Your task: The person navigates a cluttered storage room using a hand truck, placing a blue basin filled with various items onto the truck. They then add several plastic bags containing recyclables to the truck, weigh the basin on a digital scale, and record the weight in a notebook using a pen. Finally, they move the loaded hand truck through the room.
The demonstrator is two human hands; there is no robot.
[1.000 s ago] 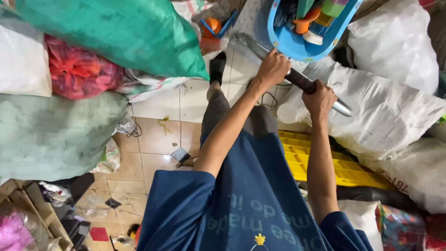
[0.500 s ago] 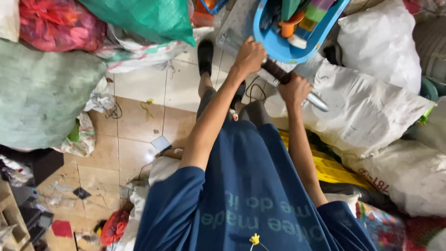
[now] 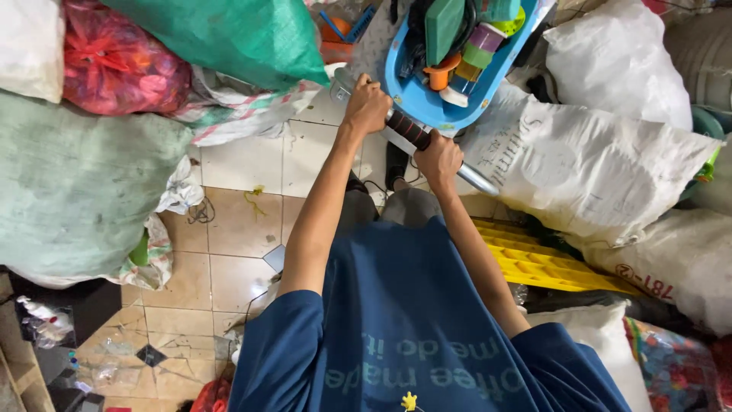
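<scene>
Metal bar (image 3: 412, 133) — within both fists' fingers (image 3: 364, 93)

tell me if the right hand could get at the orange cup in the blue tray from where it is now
Probably yes. The right hand grips the metal bar just below the blue tray, and the orange cup sits near the tray's close rim with nothing over it. It would have to let go of the bar first.
</scene>
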